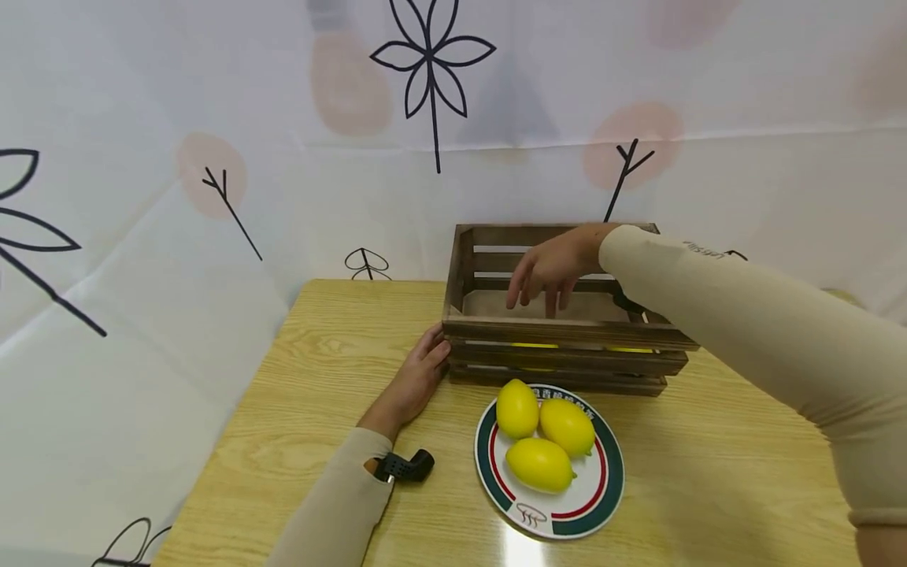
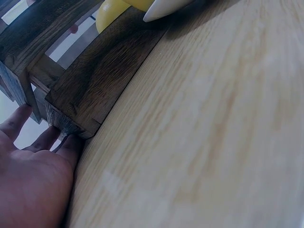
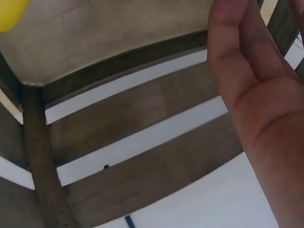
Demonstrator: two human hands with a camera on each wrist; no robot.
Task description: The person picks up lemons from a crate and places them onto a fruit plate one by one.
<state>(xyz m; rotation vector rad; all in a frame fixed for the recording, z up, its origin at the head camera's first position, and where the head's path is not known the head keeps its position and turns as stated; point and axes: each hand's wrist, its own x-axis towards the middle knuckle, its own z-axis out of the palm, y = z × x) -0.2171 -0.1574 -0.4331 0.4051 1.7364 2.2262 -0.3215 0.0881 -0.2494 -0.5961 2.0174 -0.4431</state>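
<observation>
A brown slatted wooden crate [image 1: 567,364] stands toward the back of the table. My left hand [image 1: 421,373] rests on the tabletop, fingers against the crate's left front corner; in the left wrist view its fingertips [image 2: 45,137] meet the ends of the slats. Over the crate's opening, my right hand [image 1: 556,264] hangs with its fingers pointing down and nothing in them. Yellow shows through the front slats, and part of a lemon [image 3: 10,13] appears inside the crate in the right wrist view. Three lemons [image 1: 540,465] lie on a round plate [image 1: 609,488] in front of the crate.
The wooden table [image 1: 340,346] has its left edge running diagonally beside my left arm. A white patterned cloth [image 1: 283,181] hangs behind the table. The plate sits close to the crate's front, its rim near the lowest slat.
</observation>
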